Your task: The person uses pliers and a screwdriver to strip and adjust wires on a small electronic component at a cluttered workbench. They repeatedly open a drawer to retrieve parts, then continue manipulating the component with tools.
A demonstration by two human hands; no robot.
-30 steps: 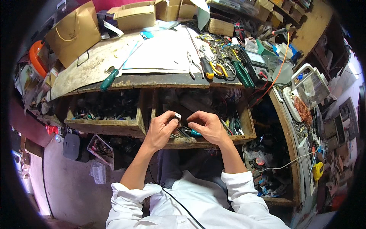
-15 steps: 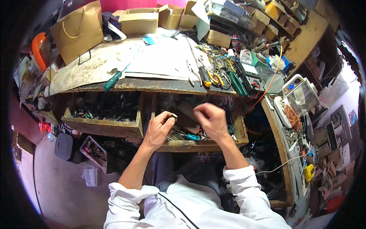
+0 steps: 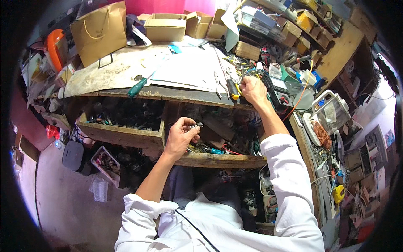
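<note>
My left hand is over the open drawer, its fingers pinched on a small metal piece too small to name. At the bench's front edge, my right hand reaches into a cluster of tools, fingers curled closed. Whatever they grip is hidden. Just left of it lie a black-and-yellow screwdriver and silver pliers. Inside the drawer below are a teal handle, a red wire and assorted loose tools.
A second drawer full of small dark parts stands open on the left. On the bench are white sheets, a green-handled tool, a paper bag and cardboard boxes. An orange cable hangs at the right.
My right hand has gone from above the drawer up and right to the tools on the bench. My left hand stays over the drawer; the metal piece now shows between its fingers. The view shifted slightly.
</note>
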